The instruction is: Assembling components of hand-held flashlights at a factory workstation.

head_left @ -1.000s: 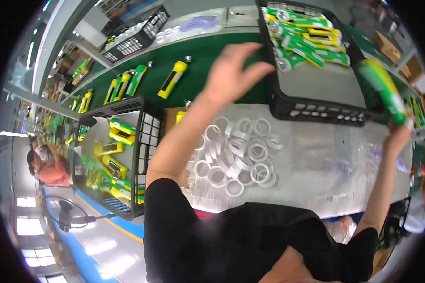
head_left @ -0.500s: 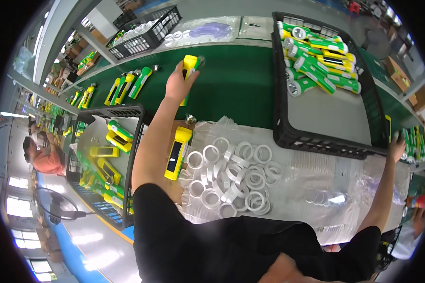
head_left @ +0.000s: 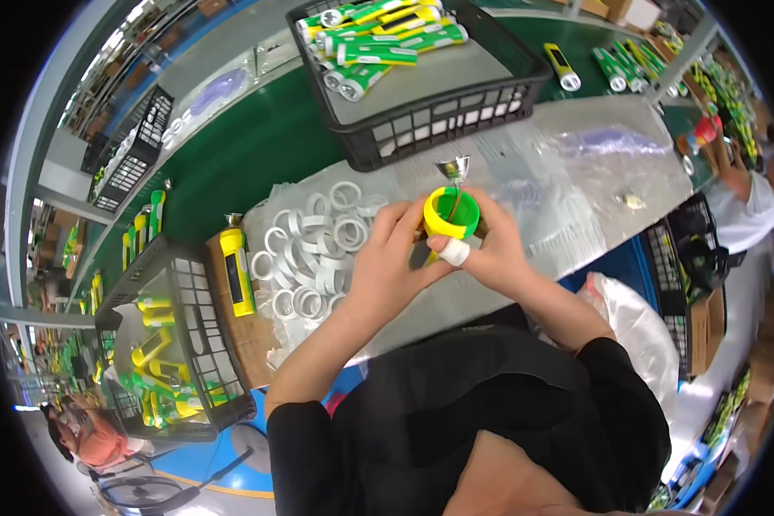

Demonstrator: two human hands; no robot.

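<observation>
In front of my body, a yellow and green flashlight body (head_left: 436,225) points its round mouth up, gripped between both hands. My left hand (head_left: 394,258) is closed around its left side, and my right hand (head_left: 497,249) holds the right side. A silver reflector (head_left: 452,170) sticks up above the mouth, joined to the inside by a thin wire. White wrapping (head_left: 454,251) covers my right thumb's tip. Left of my hands lies a pile of white rings (head_left: 318,249) on plastic sheeting. Beyond it, another yellow flashlight body (head_left: 237,271) rests with its reflector at the far end.
A black crate (head_left: 439,125) of green and yellow flashlights stands at the back. Another crate (head_left: 202,318) with flashlight bodies is at the left. More flashlights (head_left: 632,64) lie on the green belt at far right. A co-worker's arm (head_left: 731,172) shows at the right.
My left hand has come from over the green belt with a flashlight body to in front of me. My right hand has come in from the far right to join it. The view has swung right.
</observation>
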